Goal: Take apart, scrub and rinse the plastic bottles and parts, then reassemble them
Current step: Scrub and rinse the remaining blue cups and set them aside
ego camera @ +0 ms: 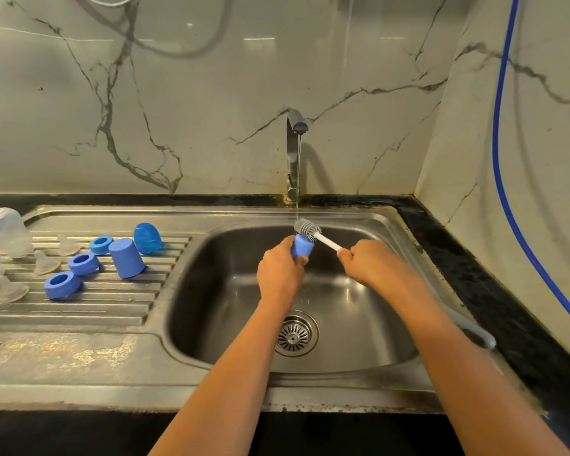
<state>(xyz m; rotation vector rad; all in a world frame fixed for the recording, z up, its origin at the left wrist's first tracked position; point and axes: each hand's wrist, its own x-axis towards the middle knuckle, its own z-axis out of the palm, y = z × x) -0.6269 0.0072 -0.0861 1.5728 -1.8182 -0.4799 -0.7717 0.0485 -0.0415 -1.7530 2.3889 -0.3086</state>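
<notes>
Steel sink; brush at blue cap

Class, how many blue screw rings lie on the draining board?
3, in a diagonal row: back ring, middle ring, front ring. None seems hidden.

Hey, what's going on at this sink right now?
A person is scrubbing bottle parts over the sink. Their left hand grips a blue cap, and their right hand holds a brush by its white handle, with the bristles at the cap's open end under the running tap. Blue rings, clear teats and clear bottles sit apart on the draining board, not yet reassembled.
</notes>
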